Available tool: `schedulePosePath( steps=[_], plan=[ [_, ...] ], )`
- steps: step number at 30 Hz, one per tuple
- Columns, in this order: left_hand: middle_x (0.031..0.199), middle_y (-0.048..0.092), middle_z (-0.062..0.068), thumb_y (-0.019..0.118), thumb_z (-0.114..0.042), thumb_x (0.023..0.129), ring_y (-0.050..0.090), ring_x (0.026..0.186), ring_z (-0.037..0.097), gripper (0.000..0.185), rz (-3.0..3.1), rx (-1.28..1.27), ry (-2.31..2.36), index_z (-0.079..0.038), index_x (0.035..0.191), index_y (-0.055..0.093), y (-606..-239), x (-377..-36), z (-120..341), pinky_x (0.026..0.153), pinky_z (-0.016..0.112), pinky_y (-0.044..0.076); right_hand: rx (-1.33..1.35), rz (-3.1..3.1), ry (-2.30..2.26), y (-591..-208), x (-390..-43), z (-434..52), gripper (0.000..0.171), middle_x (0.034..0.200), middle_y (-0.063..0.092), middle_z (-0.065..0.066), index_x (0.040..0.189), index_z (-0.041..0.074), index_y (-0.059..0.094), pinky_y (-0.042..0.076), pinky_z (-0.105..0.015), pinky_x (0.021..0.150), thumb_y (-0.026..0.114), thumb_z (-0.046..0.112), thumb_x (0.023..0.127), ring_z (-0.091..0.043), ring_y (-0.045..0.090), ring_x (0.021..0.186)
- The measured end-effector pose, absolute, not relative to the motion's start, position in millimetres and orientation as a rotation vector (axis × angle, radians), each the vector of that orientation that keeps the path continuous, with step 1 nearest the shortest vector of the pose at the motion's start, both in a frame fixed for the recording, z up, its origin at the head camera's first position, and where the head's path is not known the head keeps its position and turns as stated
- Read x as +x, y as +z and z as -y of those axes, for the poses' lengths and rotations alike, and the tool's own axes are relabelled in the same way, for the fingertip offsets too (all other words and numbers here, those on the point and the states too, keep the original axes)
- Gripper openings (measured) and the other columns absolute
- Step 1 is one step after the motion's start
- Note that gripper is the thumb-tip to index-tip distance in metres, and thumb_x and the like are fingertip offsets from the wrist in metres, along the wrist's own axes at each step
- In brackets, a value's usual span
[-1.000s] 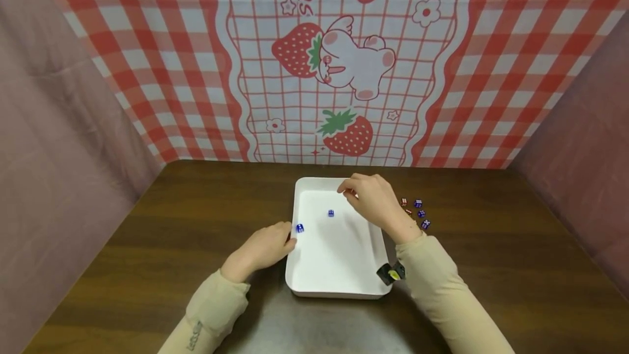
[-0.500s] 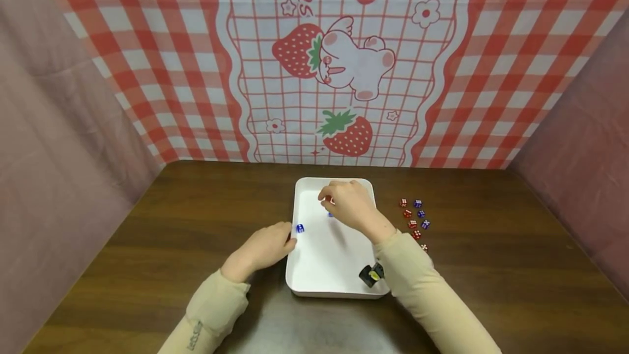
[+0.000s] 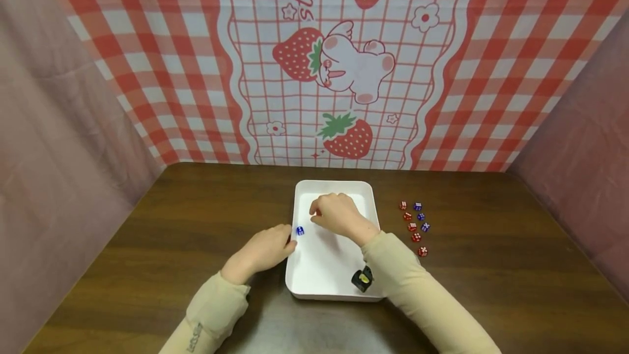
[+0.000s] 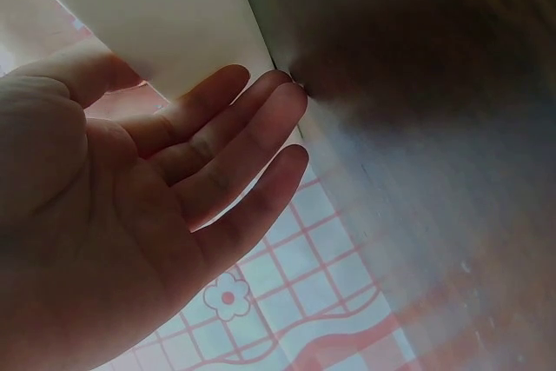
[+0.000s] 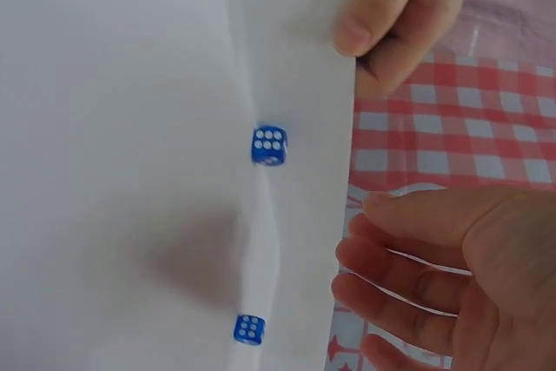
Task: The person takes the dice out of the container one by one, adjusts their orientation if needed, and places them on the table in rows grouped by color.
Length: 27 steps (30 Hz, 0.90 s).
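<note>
My left hand (image 3: 265,246) rests at the left side of a white tray (image 3: 319,275), fingers slightly bent and fingertips at its outer wall. In the right wrist view its thumb lies at the rim. My right hand (image 3: 339,214) hovers over the tray with fingers loosely curved, thumb and index finger apart and nothing between them. A blue die (image 3: 300,231) sits inside by the left wall. The right wrist view shows this blue die (image 5: 269,145) and a second blue die (image 5: 249,329) farther along; my right hand hides the second one in the head view.
On the dark wooden table (image 3: 221,195), right of the tray, several red dice (image 3: 412,226) form a slanted row beside 3 blue dice (image 3: 421,216). A strawberry-print cloth (image 3: 344,70) hangs behind the table. A black wrist camera (image 3: 362,278) overlaps the tray's near right corner.
My right hand has moved left and nearer from the tray's far right rim, now covering the middle blue die. More red dice show at right. The left hand stays put.
</note>
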<state>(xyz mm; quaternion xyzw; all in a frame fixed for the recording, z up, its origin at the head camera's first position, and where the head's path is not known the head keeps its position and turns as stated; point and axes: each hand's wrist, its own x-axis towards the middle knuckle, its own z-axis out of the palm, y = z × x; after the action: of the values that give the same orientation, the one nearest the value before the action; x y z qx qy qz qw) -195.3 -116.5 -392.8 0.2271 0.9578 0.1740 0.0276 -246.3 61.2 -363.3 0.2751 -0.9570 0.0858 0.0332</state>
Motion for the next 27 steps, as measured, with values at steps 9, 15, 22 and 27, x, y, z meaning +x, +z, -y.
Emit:
schedulePosePath(
  steps=[9, 15, 22, 27],
  plan=[
    [0.077, 0.054, 0.008, 0.052, -0.020, 0.088, 0.058, 0.073, 0.027, 0.017, -2.968, 0.692, 0.535, -0.007, 0.077, 0.051, -393, -194, 115, 0.065, 0.043, 0.045, 0.892, 3.026, 0.331, -374, -243, -52, 0.016, 0.072, 0.064, 0.007, 0.090, 0.014, 0.071, 0.046, -0.033, 0.064, 0.070, 0.023, 0.077, -0.010, 0.055, 0.065],
    [0.075, 0.052, 0.006, 0.052, -0.020, 0.089, 0.054, 0.068, 0.022, 0.017, -2.960, 0.702, 0.547, -0.007, 0.077, 0.050, -393, -194, 117, 0.062, 0.042, 0.044, 0.893, 3.081, 0.320, -378, -244, -46, 0.016, 0.074, 0.064, 0.006, 0.089, 0.014, 0.071, 0.046, -0.033, 0.065, 0.070, 0.023, 0.076, -0.012, 0.056, 0.069],
    [0.073, 0.049, 0.004, 0.052, -0.019, 0.088, 0.049, 0.064, 0.020, 0.018, -2.962, 0.710, 0.549, -0.009, 0.074, 0.047, -393, -195, 116, 0.060, 0.040, 0.043, 0.914, 3.081, 0.342, -383, -245, -41, 0.006, 0.065, 0.058, 0.007, 0.080, 0.015, 0.069, 0.042, -0.032, 0.057, 0.068, 0.019, 0.076, -0.011, 0.050, 0.061],
    [0.074, 0.051, 0.005, 0.051, -0.019, 0.087, 0.051, 0.066, 0.021, 0.018, -2.968, 0.723, 0.545, -0.009, 0.074, 0.047, -394, -195, 117, 0.061, 0.041, 0.043, 0.908, 3.103, 0.325, -387, -248, -36, 0.009, 0.067, 0.060, 0.007, 0.084, 0.017, 0.070, 0.042, -0.032, 0.057, 0.069, 0.021, 0.076, -0.011, 0.052, 0.063]
  ],
)
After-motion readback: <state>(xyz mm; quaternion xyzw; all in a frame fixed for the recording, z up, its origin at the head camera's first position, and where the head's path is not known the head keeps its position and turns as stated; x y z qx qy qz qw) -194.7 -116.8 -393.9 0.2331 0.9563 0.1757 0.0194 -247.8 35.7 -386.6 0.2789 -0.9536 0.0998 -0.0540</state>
